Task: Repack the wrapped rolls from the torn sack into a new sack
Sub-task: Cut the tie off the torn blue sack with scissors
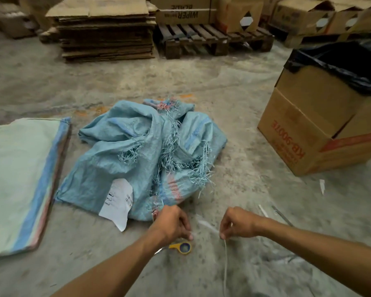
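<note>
**Two hands pull a string by the torn sack**

The torn sack (146,151) lies crumpled on the floor (234,103), in the middle of the view. It is blue, with lots of frayed threads hanging from its ripped edges. A white paper label (118,202) is stuck on its near side. No wrapped rolls can be seen; if any are inside, the sack hides them. The new sacks (19,179) lie flat in a pile to the left, apart from the torn one.

The left hand (172,224) is at the near edge of the torn sack. Its fingers are curled and pinch one end of a thin white string (208,227). The right hand (236,224) pinches the same string a little way off, and the rest of the string hangs down from it toward the person. So each hand has a tight grip on the string.

Yellow-handled scissors (181,247) lie on the floor just under the left hand.

It looks like the person is working the tie string loose from the sack. To do this well, keep the string tight between both hands and pull slowly, so it does not snag on the frayed threads. If it gets stuck, the scissors are close by to snip it.

A big cardboard box (313,129) with a black bag in it stands to the right.
</note>
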`<state>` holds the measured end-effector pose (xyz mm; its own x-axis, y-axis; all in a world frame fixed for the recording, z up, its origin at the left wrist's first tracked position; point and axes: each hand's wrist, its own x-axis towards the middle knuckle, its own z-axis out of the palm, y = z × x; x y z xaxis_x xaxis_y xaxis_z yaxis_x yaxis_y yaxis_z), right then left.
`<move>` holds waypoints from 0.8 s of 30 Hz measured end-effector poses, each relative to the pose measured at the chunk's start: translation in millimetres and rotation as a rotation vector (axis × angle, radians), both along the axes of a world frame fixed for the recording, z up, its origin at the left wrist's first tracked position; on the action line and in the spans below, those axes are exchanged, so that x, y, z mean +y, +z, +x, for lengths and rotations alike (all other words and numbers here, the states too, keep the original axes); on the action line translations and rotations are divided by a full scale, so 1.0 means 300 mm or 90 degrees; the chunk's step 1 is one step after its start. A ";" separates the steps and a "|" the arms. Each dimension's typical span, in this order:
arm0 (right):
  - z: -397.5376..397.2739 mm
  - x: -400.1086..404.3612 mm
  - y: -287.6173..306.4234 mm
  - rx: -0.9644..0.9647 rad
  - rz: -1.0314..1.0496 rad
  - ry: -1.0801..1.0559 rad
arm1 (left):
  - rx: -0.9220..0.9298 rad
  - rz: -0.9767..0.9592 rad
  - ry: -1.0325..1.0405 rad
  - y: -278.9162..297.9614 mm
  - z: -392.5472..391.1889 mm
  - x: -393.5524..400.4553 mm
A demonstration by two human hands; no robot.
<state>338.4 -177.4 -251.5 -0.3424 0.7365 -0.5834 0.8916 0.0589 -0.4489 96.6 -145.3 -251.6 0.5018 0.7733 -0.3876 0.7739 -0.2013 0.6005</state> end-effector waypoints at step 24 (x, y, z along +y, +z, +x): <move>-0.028 0.361 0.201 0.266 0.525 -0.175 | -0.260 0.553 0.176 0.303 0.108 0.207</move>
<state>330.2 -69.2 -191.3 -0.1591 0.9458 0.2830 0.6985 0.3104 -0.6448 129.0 -83.2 -160.5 0.2297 0.8166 0.5295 0.6265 -0.5404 0.5617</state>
